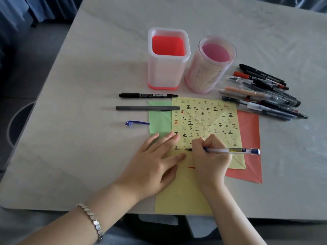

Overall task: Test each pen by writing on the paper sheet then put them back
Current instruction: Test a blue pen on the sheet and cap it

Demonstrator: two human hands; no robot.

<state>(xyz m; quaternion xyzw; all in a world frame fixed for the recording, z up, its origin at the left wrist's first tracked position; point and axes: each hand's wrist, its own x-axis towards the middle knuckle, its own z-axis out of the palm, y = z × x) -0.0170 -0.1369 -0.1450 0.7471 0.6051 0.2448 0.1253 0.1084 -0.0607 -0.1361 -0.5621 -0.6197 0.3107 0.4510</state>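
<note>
Right grip (210, 154) pinches clear pen (233, 150), fingers curled round barrel, blue end pointing right. Tip on yellow paper sheet (184, 197), lower centre of frame, beside rows of written marks. Left grip (159, 161) flat, fingers straight, pressing sheet's left edge. Blue cap (136, 123) lies on surface (88, 138) left of green sheet (159, 119). Black marker (147, 95) and grey pen (147, 108) lie parallel above cap. Square holder (166, 73) and round holder (208, 73) upright, upper centre. Pile of pens (261, 92) at right, just beside red sheet (251, 135).
</note>
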